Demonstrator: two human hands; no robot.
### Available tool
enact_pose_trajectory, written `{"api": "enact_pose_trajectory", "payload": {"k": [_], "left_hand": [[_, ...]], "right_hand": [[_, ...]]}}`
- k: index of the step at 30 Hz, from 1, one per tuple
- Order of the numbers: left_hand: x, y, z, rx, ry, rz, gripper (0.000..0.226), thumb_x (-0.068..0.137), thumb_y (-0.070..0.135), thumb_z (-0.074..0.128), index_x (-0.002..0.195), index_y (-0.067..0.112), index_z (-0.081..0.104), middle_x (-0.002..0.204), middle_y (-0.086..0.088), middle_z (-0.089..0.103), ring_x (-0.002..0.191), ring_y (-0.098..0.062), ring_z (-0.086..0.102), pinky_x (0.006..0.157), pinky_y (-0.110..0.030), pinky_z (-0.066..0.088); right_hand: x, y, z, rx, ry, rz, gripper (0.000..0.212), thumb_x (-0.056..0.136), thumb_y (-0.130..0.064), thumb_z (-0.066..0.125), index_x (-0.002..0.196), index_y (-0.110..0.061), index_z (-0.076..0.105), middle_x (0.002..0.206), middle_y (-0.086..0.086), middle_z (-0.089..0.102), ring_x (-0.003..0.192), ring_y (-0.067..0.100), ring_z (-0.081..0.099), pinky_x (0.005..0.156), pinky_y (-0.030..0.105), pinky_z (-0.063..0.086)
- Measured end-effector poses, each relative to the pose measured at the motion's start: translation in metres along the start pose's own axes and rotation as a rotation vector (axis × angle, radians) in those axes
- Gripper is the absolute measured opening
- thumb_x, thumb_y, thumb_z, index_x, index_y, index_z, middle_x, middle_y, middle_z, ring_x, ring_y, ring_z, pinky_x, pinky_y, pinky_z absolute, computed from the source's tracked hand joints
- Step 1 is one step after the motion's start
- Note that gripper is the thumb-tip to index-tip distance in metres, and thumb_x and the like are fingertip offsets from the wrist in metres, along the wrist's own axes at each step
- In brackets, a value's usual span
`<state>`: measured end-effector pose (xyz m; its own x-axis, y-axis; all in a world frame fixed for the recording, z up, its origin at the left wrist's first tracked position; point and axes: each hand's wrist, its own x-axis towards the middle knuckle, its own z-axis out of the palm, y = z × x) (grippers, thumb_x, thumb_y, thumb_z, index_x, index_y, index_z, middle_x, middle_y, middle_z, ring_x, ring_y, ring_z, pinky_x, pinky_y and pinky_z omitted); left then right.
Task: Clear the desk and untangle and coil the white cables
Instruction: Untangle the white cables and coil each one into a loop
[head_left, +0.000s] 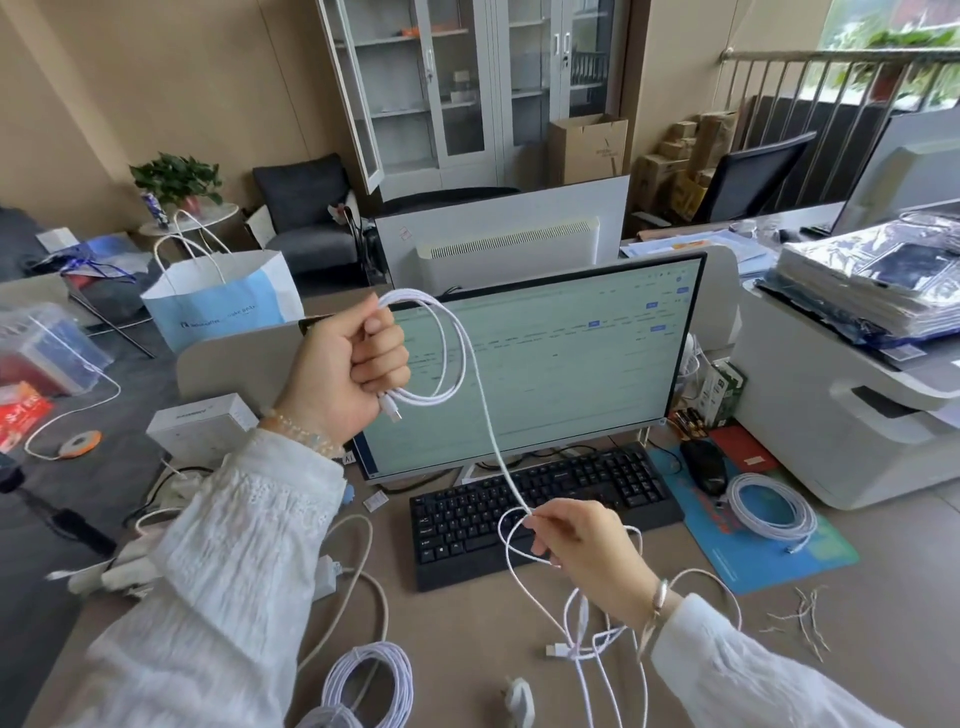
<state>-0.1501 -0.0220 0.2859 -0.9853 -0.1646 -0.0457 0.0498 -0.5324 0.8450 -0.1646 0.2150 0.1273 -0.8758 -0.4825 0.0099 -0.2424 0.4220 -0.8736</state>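
Desk (467, 623) surface spans the near scene, with a printer (841, 395) at the far right and a lit monitor (530, 364) in the middle. Just in front of the monitor sits a black keyboard (540, 509), and right of it a blue mouse mat (753, 551) carries one coiled white cable (771, 506). Another coil (371, 680) lies at the near edge. Raised before the screen, the left hand (348, 369) is fisted around loops of a white cable (488, 415). Lower down, the right hand (582, 551) pinches the same cable between fingertips, its tangled tail resting on the desk.
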Motion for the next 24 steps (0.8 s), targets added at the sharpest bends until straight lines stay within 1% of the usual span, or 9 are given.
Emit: {"api": "enact_pose_trajectory", "payload": {"k": [2,5,9,11,14,17,19,21,24], "left_hand": [[0.002,-0.006,0.000,0.063,0.019,-0.002,0.041,0.102,0.029,0.035,0.062,0.019,0.035,0.043,0.009,0.022,0.033,-0.004,0.018,0.035,-0.019,0.014],[0.003,-0.013,0.000,0.208,0.020,-0.015,0.042,0.103,0.029,0.033,0.063,0.018,0.035,0.045,0.007,0.022,0.034,-0.005,0.019,0.034,-0.019,0.016],[0.000,-0.021,0.001,0.454,0.008,-0.017,0.041,0.105,0.028,0.033,0.065,0.016,0.036,0.048,0.003,0.032,0.038,-0.012,0.030,0.039,-0.021,0.029],[-0.004,-0.025,0.005,0.520,-0.011,-0.019,0.041,0.105,0.027,0.034,0.065,0.015,0.040,0.051,-0.001,0.042,0.043,-0.017,0.041,0.044,-0.026,0.040],[-0.011,-0.031,0.017,0.495,-0.068,-0.071,0.045,0.104,0.025,0.035,0.062,0.014,0.045,0.056,-0.007,0.054,0.049,-0.022,0.055,0.049,-0.029,0.050],[-0.018,-0.040,0.032,0.473,-0.114,-0.164,0.050,0.105,0.027,0.034,0.060,0.012,0.050,0.060,-0.006,0.057,0.053,-0.020,0.058,0.052,-0.031,0.053],[-0.020,-0.046,0.038,0.486,-0.131,-0.228,0.047,0.104,0.029,0.035,0.071,0.003,0.054,0.063,-0.007,0.058,0.055,-0.022,0.061,0.055,-0.033,0.056],[-0.023,-0.050,0.042,0.478,-0.171,-0.284,0.038,0.104,0.029,0.035,0.084,0.002,0.052,0.059,-0.006,0.054,0.048,-0.019,0.057,0.050,-0.027,0.052],[-0.024,-0.052,0.043,0.442,-0.220,-0.365,0.039,0.104,0.029,0.032,0.071,0.012,0.041,0.047,0.002,0.036,0.035,-0.010,0.031,0.036,-0.020,0.029]], "right_hand": [[-0.004,-0.021,-0.004,-0.150,-0.007,-0.112,0.019,0.095,-0.013,0.054,0.085,-0.014,0.071,0.066,-0.004,0.066,0.059,0.003,0.058,0.060,0.012,0.043],[-0.010,-0.055,-0.012,-0.233,0.036,-0.288,0.017,0.095,-0.011,0.052,0.087,-0.007,0.067,0.070,0.002,0.065,0.063,0.014,0.057,0.063,0.025,0.044],[-0.014,-0.095,-0.033,-0.202,0.103,-0.433,0.003,0.088,-0.011,0.062,0.089,-0.009,0.064,0.074,-0.003,0.069,0.071,0.012,0.059,0.064,0.015,0.043],[-0.012,-0.108,-0.042,-0.195,0.075,-0.473,0.002,0.087,-0.009,0.063,0.086,-0.009,0.065,0.072,-0.003,0.069,0.068,0.011,0.061,0.063,0.017,0.047],[-0.002,-0.119,-0.047,-0.230,0.098,-0.546,0.005,0.087,-0.011,0.065,0.085,-0.007,0.066,0.073,-0.001,0.068,0.063,0.012,0.060,0.064,0.021,0.046],[0.009,-0.122,-0.048,-0.246,0.153,-0.583,0.005,0.087,-0.012,0.067,0.085,-0.008,0.066,0.079,-0.005,0.057,0.062,0.004,0.049,0.062,0.010,0.038],[0.014,-0.122,-0.050,-0.252,0.189,-0.575,0.006,0.087,-0.013,0.067,0.085,-0.008,0.066,0.082,-0.005,0.053,0.065,0.009,0.048,0.063,0.009,0.036],[0.017,-0.120,-0.054,-0.262,0.218,-0.570,0.006,0.088,-0.014,0.066,0.085,-0.008,0.066,0.081,-0.006,0.053,0.067,0.009,0.048,0.063,0.009,0.035],[0.017,-0.118,-0.060,-0.277,0.231,-0.578,0.006,0.087,-0.014,0.067,0.085,-0.008,0.066,0.080,-0.006,0.055,0.066,-0.003,0.046,0.065,0.005,0.035]]}}
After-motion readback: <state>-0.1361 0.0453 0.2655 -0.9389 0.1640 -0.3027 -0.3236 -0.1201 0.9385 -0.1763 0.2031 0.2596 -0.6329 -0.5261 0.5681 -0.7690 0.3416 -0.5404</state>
